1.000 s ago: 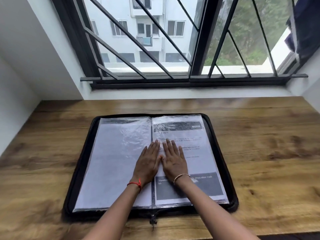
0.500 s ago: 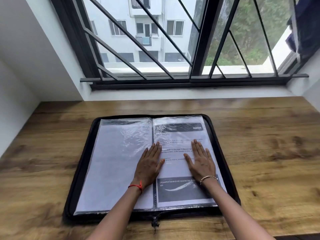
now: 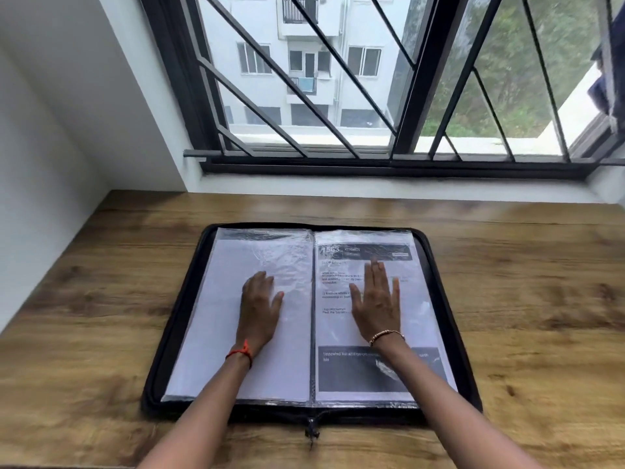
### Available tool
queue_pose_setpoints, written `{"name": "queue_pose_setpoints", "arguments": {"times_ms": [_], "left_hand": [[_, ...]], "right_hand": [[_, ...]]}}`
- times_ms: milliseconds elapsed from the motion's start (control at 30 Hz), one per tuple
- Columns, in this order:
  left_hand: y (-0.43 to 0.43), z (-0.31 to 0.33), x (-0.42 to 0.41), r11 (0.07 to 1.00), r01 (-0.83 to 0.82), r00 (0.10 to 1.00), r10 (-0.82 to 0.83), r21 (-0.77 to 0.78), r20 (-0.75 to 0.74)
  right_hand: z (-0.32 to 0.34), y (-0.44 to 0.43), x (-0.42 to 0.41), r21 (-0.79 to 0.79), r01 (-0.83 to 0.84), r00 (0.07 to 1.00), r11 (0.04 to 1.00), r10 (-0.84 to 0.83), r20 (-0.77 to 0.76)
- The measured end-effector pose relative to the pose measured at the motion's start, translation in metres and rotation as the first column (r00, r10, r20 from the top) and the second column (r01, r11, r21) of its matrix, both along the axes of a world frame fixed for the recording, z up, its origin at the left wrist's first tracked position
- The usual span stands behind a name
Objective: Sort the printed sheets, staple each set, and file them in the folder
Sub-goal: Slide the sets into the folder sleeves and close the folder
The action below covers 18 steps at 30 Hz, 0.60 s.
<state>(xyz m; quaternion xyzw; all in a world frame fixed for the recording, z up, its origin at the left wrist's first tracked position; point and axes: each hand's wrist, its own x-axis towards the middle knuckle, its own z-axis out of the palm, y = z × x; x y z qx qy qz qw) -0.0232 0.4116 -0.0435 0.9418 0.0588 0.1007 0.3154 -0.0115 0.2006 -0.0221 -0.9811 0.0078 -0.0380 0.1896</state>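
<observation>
The folder (image 3: 176, 316) lies open on the table (image 3: 84, 299). Your left hand (image 3: 258, 306) rests flat, holding nothing, on the blank left page (image 3: 209, 316); your right hand (image 3: 377, 299), also flat and empty, presses the printed sheet (image 3: 416, 299). Smooth outward from the spine (image 3: 311, 316), gently, avoiding creases.

The one head-worn camera sits above the near edge of the wooden table (image 3: 524, 299), looking forward and steeply down toward the barred window (image 3: 338, 79) at 12 o'clock. The open folder (image 3: 441, 306) lies close below, mid-frame. The left hand (image 3: 258, 306) comes in from 7 o'clock and the right hand (image 3: 377, 306) from 5. A white wall (image 3: 50, 164) fills 9 o'clock.
</observation>
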Motion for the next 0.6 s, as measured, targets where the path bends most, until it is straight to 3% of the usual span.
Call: {"name": "queue_pose_setpoints", "arguments": {"times_ms": [100,233,600], "left_hand": [[0.035,0.004,-0.004,0.976,-0.207,0.978,0.207,0.065,0.002],[0.067,0.01,-0.013,0.903,-0.425,0.901,0.428,0.061,-0.067],[0.1,0.017,-0.02,0.815,-0.534,0.845,0.515,-0.225,-0.142]], "right_hand": [[0.007,0.041,-0.002,0.013,-0.242,0.97,0.97,0.242,-0.017],[0.004,0.081,-0.01,-0.045,-0.533,0.842,0.845,0.526,-0.118],[0.001,0.103,-0.012,-0.069,-0.611,0.777,0.789,0.581,-0.241]]}}
